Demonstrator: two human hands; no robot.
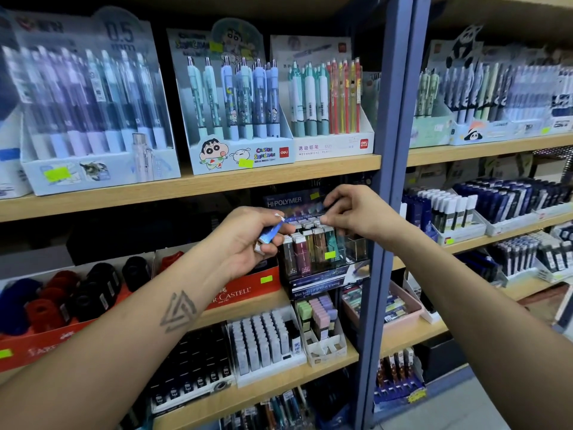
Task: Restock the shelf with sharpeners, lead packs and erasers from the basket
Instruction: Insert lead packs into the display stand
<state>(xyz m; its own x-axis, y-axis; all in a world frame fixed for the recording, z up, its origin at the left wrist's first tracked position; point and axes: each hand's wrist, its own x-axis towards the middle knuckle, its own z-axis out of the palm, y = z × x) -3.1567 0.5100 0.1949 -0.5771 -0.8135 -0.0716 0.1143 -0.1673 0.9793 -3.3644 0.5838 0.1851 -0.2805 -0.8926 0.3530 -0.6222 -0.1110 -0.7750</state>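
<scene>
Head view: the left hand [248, 240] grips small blue-and-white lead packs [270, 233] at nine o'clock of the dark tiered lead-pack display [319, 259]. The right hand [353, 212], at twelve o'clock, pinches a pack in its top row.

We face wooden shelves [198, 184] carried on a blue-grey metal upright [393, 150]. On the top board we see three boxes of pens: a pale blue box marked 0.5 [93, 119], a cartoon box [235, 113] and a white box of mechanical pencils [328, 110]. On the board below sit red Faber-Castell trays [242, 290] of round sharpeners [83, 293] (red, black and blue), with a dark Hi-Polymer lead display [316, 252] just beside them. Lower down we find a white tray of pale packs [266, 339] and a small box of pastel erasers [319, 318]. Right of the upright, more shelves [483, 150] hold panda pen boxes [465, 97] and trays of dark lead packs [508, 197].
</scene>
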